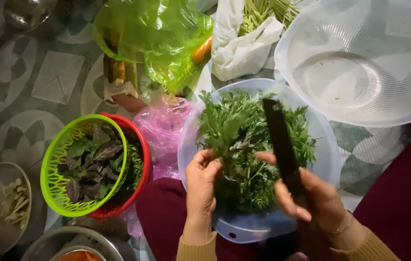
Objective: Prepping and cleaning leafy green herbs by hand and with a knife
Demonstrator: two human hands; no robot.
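Green bag [159, 36] beyond herb bowl [328, 159]

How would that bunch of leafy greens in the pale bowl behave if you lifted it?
The leafy greens look thin-stemmed and feathery, so probably floppy and light. Loose sprigs would likely drop unless gripped tightly, as the left hand does. The pale bowl beneath should catch them.

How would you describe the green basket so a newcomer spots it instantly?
Start at the pale bowl of greens under the hands, then look left past the pink bag. The green basket nests in a red one; it alone holds dark purple leaves.
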